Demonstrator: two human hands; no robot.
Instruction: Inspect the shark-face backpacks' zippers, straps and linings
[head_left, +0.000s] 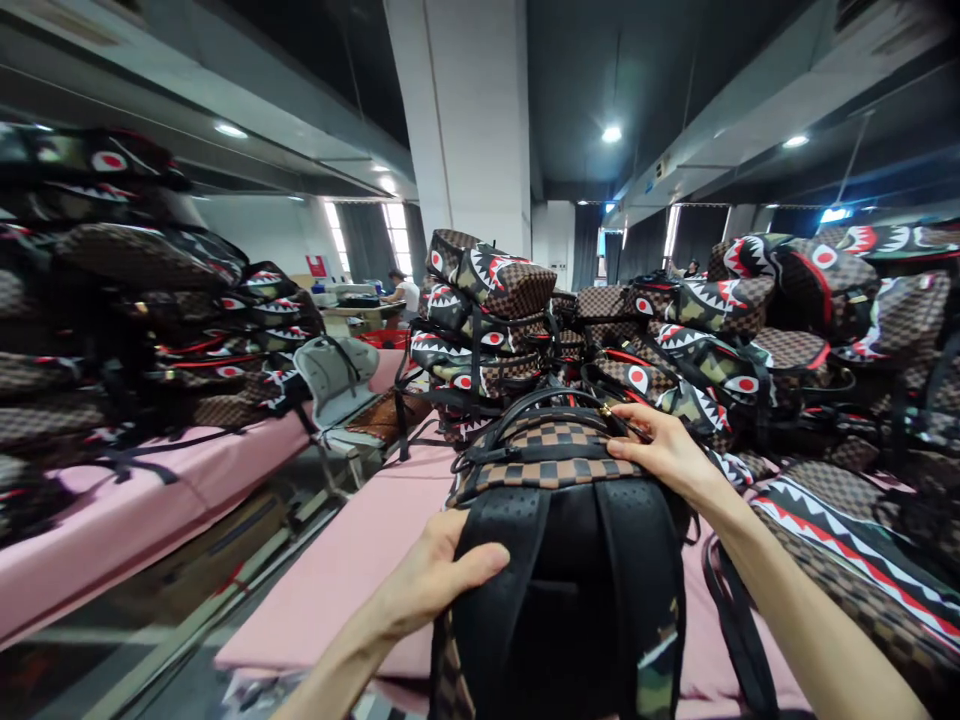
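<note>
A backpack (555,468) with brown-and-black checks and black shoulder straps stands upright in front of me, its strap side facing me. My left hand (450,565) grips its left side, thumb lying over the left strap (499,590) and fingers hidden behind the edge. At the top right corner, my right hand (652,445) is closed on the bag's upper edge. A small gold zipper pull (606,410) shows at its fingertips; whether they pinch it I cannot tell. The carry handle (525,400) arches over the top. A camouflage patch (658,665) shows at the lower right.
Stacked shark-face backpacks (487,330) stand behind on the pink-covered table (352,570), with more piled to the right (750,310). Another pile (150,300) fills the left table. A grey chair (337,385) stands between the tables. A person (405,290) sits farther back.
</note>
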